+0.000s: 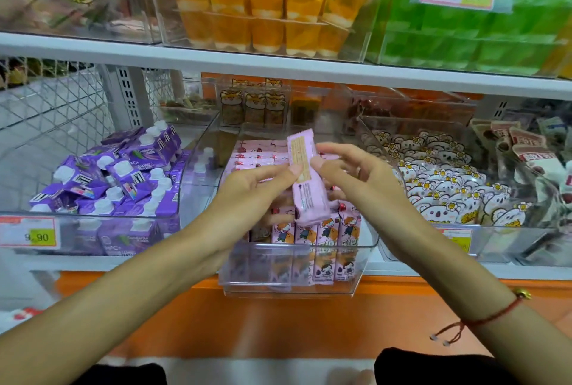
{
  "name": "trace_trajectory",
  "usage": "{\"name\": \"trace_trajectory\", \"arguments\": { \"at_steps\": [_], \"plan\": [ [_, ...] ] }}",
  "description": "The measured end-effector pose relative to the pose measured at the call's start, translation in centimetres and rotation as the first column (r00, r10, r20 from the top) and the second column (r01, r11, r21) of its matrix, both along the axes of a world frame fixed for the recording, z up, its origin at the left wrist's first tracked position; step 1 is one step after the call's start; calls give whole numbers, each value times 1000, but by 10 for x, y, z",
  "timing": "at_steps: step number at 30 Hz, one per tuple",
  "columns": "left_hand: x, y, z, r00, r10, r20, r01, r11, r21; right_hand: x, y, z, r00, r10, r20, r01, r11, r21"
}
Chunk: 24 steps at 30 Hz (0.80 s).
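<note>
Pink packet (pixel 309 196) upright at frame centre, above bin (pixel 288 291) | left hand (pixel 247 196) pinching its middle, right hand (pixel 362 174) gripping its edge | step, judged: restocking; next: lowering squarely into front row.

One wide-angle camera, worn on the head, faces forward and slightly down at the shelf (pixel 278 64) from close range. The left hand (pixel 247 189) and right hand (pixel 362 177), with the pink packet (pixel 309 199), sit centre frame; forearms enter from the near edge.
</note>
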<state>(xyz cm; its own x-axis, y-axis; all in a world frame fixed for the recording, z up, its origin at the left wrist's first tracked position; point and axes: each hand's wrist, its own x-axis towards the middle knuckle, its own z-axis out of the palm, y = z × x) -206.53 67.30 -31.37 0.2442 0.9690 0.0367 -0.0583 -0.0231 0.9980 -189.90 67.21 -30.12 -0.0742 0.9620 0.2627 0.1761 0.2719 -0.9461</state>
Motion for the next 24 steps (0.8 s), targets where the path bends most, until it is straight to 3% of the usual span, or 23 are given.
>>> {"name": "trace_trajectory", "arguments": {
  "at_steps": [3,8,17,24],
  "plan": [
    [2,-1,1,998,-48,29,51,993,-110,-3,1,-2,1000,10,5,-9,997,-74],
    [3,-1,1,998,-56,13,57,991,-121,-2,2,-3,1000,27,-3,-27,995,-96],
    [-6,-2,4,994,65,-93,-45,977,207,-2,-5,-3,988,129,91,-137,986,98],
    [-2,-2,2,972,91,219,-112,990,88,-13,-10,-8,983,-34,181,-21,956,291]
  ]
}}
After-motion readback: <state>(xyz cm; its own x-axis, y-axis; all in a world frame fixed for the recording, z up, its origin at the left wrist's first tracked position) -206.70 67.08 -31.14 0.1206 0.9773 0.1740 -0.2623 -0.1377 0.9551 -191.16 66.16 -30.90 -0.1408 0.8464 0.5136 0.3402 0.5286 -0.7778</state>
